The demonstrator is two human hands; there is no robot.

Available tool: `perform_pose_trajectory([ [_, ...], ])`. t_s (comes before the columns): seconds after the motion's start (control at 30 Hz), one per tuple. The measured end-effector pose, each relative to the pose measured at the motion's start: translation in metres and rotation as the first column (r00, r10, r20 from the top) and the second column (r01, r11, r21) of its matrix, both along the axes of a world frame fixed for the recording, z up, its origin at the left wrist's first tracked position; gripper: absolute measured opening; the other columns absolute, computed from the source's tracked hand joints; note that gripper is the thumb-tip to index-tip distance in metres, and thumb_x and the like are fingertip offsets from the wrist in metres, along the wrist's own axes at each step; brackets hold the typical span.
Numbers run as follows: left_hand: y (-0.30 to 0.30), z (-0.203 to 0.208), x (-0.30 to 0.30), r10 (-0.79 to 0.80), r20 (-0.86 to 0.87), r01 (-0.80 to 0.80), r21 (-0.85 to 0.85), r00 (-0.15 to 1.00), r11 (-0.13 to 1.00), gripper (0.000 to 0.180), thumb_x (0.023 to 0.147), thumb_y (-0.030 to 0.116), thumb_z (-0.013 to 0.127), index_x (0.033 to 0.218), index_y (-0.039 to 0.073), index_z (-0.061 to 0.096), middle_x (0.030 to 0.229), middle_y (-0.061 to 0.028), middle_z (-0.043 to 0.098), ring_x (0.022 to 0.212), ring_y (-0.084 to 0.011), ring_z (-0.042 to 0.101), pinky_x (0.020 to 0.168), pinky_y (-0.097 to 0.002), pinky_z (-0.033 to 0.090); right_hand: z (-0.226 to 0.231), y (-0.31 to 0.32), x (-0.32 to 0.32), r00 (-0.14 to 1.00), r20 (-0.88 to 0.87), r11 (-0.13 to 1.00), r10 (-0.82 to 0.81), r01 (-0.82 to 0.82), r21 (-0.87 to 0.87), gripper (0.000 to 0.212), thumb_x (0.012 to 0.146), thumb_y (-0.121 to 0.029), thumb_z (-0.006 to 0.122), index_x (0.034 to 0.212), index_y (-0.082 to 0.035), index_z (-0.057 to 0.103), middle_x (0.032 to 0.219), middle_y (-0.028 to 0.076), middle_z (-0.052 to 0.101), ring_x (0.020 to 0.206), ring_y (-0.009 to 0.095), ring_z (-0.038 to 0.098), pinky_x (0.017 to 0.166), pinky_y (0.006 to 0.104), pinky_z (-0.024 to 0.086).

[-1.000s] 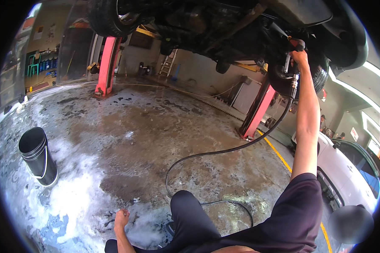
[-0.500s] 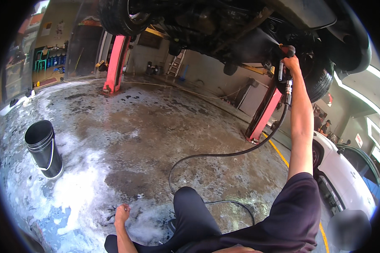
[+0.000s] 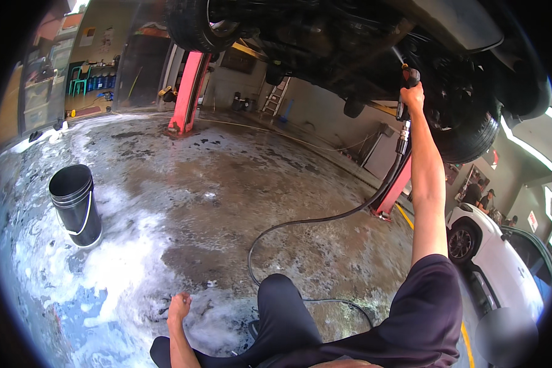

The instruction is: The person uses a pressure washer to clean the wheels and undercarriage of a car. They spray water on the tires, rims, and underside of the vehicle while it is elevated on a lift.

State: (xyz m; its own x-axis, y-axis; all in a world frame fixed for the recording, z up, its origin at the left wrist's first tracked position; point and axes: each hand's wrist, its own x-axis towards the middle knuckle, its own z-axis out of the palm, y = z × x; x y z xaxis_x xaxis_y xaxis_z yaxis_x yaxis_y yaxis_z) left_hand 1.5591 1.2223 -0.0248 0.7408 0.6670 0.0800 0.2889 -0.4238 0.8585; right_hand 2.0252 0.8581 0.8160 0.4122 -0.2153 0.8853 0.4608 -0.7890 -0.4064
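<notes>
My right hand [image 3: 413,96] is raised overhead and wrapped round a pressure-washer spray gun [image 3: 409,76]. A thin spray leaves its orange-tipped nozzle, aimed up at the dark underside [image 3: 331,43] of a lifted vehicle. From the gun's lower end a black hose [image 3: 325,219] curves down and loops across the wet floor by my knee. The vehicle's near tyre [image 3: 472,136] is just right of my raised wrist. Low on the left, my left hand [image 3: 179,305] hangs above the foamy floor with its fingers curled in, and nothing shows in it.
A black bucket [image 3: 75,205] with a white handle stands on the foamy floor [image 3: 126,264] at left. Two red lift posts [image 3: 188,95] support the vehicle. A white car [image 3: 503,257] is parked at right, with people beyond. A ladder [image 3: 276,97] leans at the back wall.
My right hand and the gun have shifted left relative to the vehicle's underside, and the visible spray is smaller. The whole view has turned slightly left. My left hand stays low.
</notes>
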Motion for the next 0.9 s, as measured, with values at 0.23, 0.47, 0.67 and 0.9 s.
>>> perform_pose_trajectory([
  [0.23, -0.003, 0.008, 0.000, 0.028, -0.012, -0.028, 0.001, 1.000, 1.000, 0.021, 0.091, 0.016, 0.072, 0.102, -0.002, 0.073, 0.097, -0.0241, 0.075, 0.092, -0.0392, 0.074, 0.085, -0.0449, 0.057, -0.009, 0.039, -0.015, 0.989, -0.141, 0.999, 0.035, -0.038, -0.021, 0.067, 0.080, -0.019, 0.069, 0.142, -0.010, 0.048, 0.131, 0.022, 0.066, 0.125, 0.040, 0.063, 0.106, 0.0473, 0.050],
  [0.47, -0.002, 0.004, -0.002, 0.033, -0.045, -0.032, 0.044, 0.998, 0.999, 0.022, 0.092, 0.016, 0.072, 0.106, -0.001, 0.074, 0.099, -0.0220, 0.076, 0.089, -0.0338, 0.076, 0.082, -0.0423, 0.058, -0.026, 0.083, -0.017, 0.987, -0.107, 0.989, 0.117, -0.126, -0.083, 0.065, 0.080, -0.016, 0.069, 0.141, -0.009, 0.047, 0.131, 0.024, 0.065, 0.125, 0.042, 0.062, 0.106, 0.0481, 0.049],
  [0.67, -0.001, -0.003, 0.002, 0.056, -0.043, -0.053, 0.069, 0.998, 0.996, 0.021, 0.092, 0.015, 0.072, 0.105, -0.001, 0.074, 0.096, -0.0221, 0.076, 0.086, -0.0335, 0.076, 0.081, -0.0418, 0.058, -0.040, 0.131, -0.029, 0.981, -0.096, 0.975, 0.168, -0.180, -0.133, 0.064, 0.082, -0.023, 0.076, 0.139, -0.011, 0.048, 0.131, 0.023, 0.066, 0.123, 0.042, 0.063, 0.106, 0.0492, 0.051],
  [0.9, 0.000, 0.002, -0.005, 0.047, -0.039, -0.046, 0.040, 0.998, 0.998, 0.022, 0.092, 0.016, 0.072, 0.106, -0.001, 0.074, 0.097, -0.0233, 0.076, 0.089, -0.0358, 0.075, 0.082, -0.0439, 0.058, -0.065, 0.191, -0.054, 0.944, -0.169, 0.941, 0.284, -0.308, -0.138, 0.071, 0.085, -0.028, 0.080, 0.145, -0.012, 0.045, 0.132, 0.022, 0.065, 0.127, 0.042, 0.061, 0.106, 0.0513, 0.050],
])
